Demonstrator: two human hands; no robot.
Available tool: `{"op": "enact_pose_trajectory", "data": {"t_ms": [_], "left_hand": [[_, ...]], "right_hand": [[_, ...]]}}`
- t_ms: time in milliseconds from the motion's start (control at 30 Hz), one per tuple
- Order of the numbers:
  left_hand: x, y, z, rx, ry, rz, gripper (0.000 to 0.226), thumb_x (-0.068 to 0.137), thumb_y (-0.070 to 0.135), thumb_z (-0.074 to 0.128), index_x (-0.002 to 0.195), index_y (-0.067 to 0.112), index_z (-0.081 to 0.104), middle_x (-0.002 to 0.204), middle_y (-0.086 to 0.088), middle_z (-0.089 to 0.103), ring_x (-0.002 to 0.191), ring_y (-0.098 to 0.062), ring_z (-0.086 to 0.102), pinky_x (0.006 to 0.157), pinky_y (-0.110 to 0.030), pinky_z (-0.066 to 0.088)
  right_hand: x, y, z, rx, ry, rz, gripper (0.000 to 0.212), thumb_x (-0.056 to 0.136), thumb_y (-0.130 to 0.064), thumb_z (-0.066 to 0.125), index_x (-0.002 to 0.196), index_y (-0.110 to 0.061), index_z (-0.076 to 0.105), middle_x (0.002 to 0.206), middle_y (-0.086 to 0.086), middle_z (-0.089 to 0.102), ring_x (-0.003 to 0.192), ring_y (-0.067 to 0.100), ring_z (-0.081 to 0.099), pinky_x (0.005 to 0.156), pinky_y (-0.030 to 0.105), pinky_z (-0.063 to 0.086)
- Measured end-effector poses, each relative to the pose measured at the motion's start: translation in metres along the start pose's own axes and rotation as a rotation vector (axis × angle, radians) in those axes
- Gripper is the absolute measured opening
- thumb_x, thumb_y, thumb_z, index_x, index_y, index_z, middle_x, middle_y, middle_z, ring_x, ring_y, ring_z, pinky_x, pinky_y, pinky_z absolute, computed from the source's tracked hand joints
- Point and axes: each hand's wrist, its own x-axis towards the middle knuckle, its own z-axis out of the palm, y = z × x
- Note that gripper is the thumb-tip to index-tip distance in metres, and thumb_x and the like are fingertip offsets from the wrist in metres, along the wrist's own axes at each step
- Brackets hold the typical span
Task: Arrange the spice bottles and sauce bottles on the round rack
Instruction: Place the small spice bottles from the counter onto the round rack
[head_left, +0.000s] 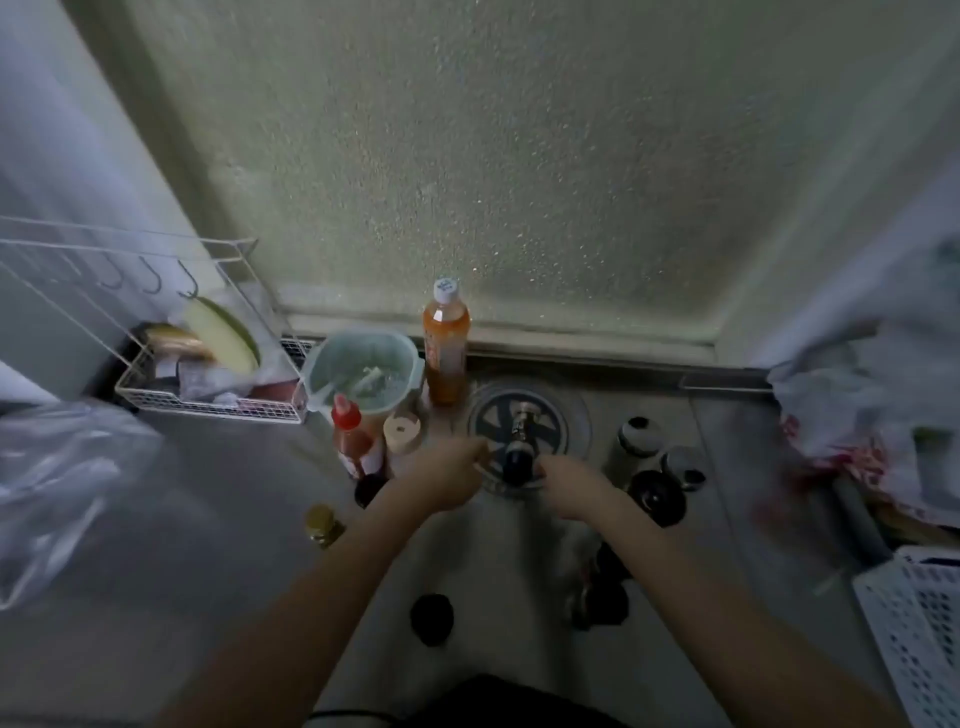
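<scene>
The round rack lies on the grey counter near the back wall, dark spokes showing inside its rim. A dark sauce bottle stands on its near edge. My left hand is closed at the rack's near left rim. My right hand has its fingertips against the dark bottle's right side. The view is blurred, so the exact grips are unclear. Around the rack stand a tall orange bottle, a red sauce bottle, a beige-capped bottle, a gold-lidded jar and several dark-lidded jars.
A pale green measuring jug and a white wire basket sit at the back left. A clear plastic bag lies at the left. Crumpled bags and a white perforated basket are on the right. More dark jars stand near me.
</scene>
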Motion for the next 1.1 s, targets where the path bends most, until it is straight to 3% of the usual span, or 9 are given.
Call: {"op": "enact_pose_trajectory", "data": {"t_ms": [200, 367, 500, 600, 733, 833, 933, 1033, 1100], "left_hand": [[0.013, -0.008, 0.017, 0.034, -0.013, -0.054, 0.041, 0.089, 0.016, 0.046, 0.130, 0.021, 0.047, 0.133, -0.010, 0.051, 0.118, -0.027, 0.052, 0.094, -0.037, 0.043], [0.020, -0.015, 0.027, 0.018, -0.051, -0.096, 0.012, 0.089, 0.022, 0.044, 0.094, 0.021, 0.055, 0.112, -0.011, 0.062, 0.099, -0.026, 0.059, 0.077, -0.035, 0.046], [0.019, -0.017, 0.033, -0.025, -0.099, -0.115, 0.021, 0.087, 0.032, 0.050, 0.089, 0.013, 0.058, 0.097, -0.012, 0.065, 0.089, -0.026, 0.060, 0.071, -0.035, 0.048], [0.017, -0.018, 0.033, 0.000, -0.182, -0.117, 0.028, 0.084, 0.037, 0.055, 0.092, 0.012, 0.064, 0.091, -0.008, 0.068, 0.083, -0.023, 0.063, 0.075, -0.038, 0.055], [0.010, -0.020, 0.037, 0.023, -0.299, -0.107, 0.022, 0.083, 0.034, 0.061, 0.075, 0.014, 0.055, 0.077, -0.005, 0.056, 0.073, -0.021, 0.054, 0.065, -0.031, 0.042], [0.003, -0.022, 0.041, -0.035, -0.291, -0.093, 0.021, 0.085, 0.031, 0.059, 0.082, 0.011, 0.058, 0.081, -0.006, 0.056, 0.076, -0.020, 0.053, 0.067, -0.030, 0.040], [-0.007, -0.025, 0.035, -0.085, -0.173, -0.087, 0.022, 0.087, 0.029, 0.057, 0.095, 0.009, 0.061, 0.091, -0.006, 0.064, 0.085, -0.021, 0.059, 0.073, -0.033, 0.047], [-0.025, -0.025, 0.028, -0.102, 0.167, -0.034, 0.010, 0.089, 0.026, 0.055, 0.092, 0.017, 0.058, 0.085, -0.001, 0.065, 0.079, -0.016, 0.062, 0.069, -0.029, 0.052], [-0.039, -0.022, 0.024, -0.109, 0.446, -0.017, 0.008, 0.088, 0.026, 0.055, 0.083, 0.020, 0.053, 0.073, 0.006, 0.057, 0.063, -0.010, 0.055, 0.056, -0.018, 0.044]], "right_hand": [[0.012, 0.000, 0.030, 0.004, 0.026, -0.019, 0.036, 0.092, -0.007, 0.042, 0.127, -0.007, 0.049, 0.132, 0.019, 0.050, 0.117, 0.034, 0.052, 0.096, 0.038, 0.045], [0.016, 0.002, 0.033, 0.072, 0.043, -0.004, 0.028, 0.092, -0.010, 0.040, 0.112, -0.007, 0.059, 0.122, 0.017, 0.056, 0.107, 0.033, 0.056, 0.088, 0.038, 0.048], [0.010, 0.003, 0.036, 0.110, 0.010, -0.011, 0.015, 0.089, -0.013, 0.047, 0.092, -0.011, 0.061, 0.110, 0.013, 0.060, 0.096, 0.029, 0.058, 0.073, 0.031, 0.044], [0.003, 0.004, 0.038, 0.128, -0.044, -0.038, 0.015, 0.089, -0.015, 0.053, 0.096, -0.010, 0.065, 0.110, 0.011, 0.063, 0.096, 0.025, 0.060, 0.076, 0.031, 0.045], [-0.012, 0.004, 0.039, 0.136, -0.136, -0.078, 0.019, 0.091, -0.017, 0.056, 0.106, -0.008, 0.064, 0.113, 0.010, 0.061, 0.102, 0.023, 0.059, 0.082, 0.030, 0.045], [-0.020, 0.005, 0.036, 0.167, -0.130, -0.082, 0.018, 0.089, -0.017, 0.057, 0.106, -0.012, 0.064, 0.115, 0.008, 0.062, 0.103, 0.021, 0.059, 0.082, 0.028, 0.045], [-0.033, 0.010, 0.016, 0.222, 0.194, -0.034, 0.016, 0.088, -0.019, 0.056, 0.102, -0.017, 0.065, 0.106, 0.008, 0.066, 0.098, 0.026, 0.062, 0.081, 0.036, 0.051], [-0.051, 0.030, -0.008, 0.120, 0.626, 0.108, 0.028, 0.085, -0.021, 0.060, 0.113, -0.018, 0.061, 0.111, 0.012, 0.063, 0.105, 0.034, 0.056, 0.082, 0.041, 0.047], [-0.060, 0.047, -0.010, 0.029, 0.645, 0.258, 0.039, 0.083, -0.031, 0.062, 0.120, -0.021, 0.054, 0.128, 0.012, 0.053, 0.118, 0.037, 0.045, 0.090, 0.046, 0.043]]}}
